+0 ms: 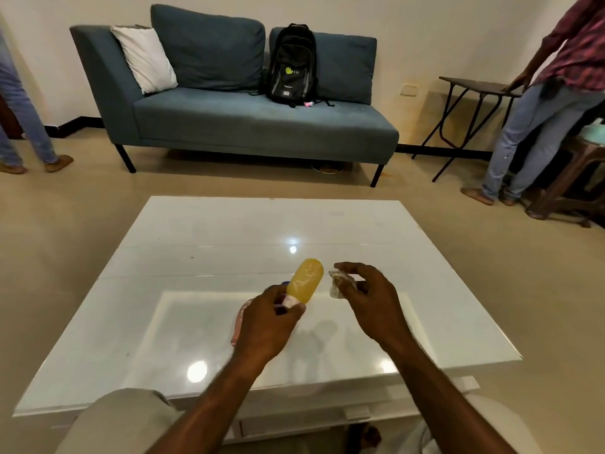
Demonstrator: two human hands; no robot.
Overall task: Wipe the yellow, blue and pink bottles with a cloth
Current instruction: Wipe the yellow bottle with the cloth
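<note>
My left hand (268, 322) grips the yellow bottle (306, 279) by its white cap end, holding it above the white table (196, 322) with its rounded base tilted away from me. My right hand (366, 290) pinches a small crumpled whitish cloth (337, 283) just right of the bottle, a little apart from it. The pink bottle (238, 322) lies on the table, mostly hidden behind my left hand. A sliver of the blue bottle (284, 283) shows behind the yellow one.
A blue sofa (248, 126) with a black backpack (291, 63) stands beyond the table. A person (553, 93) leans on a folding table (474, 86) at the right. Another person's legs (19, 119) are at the far left.
</note>
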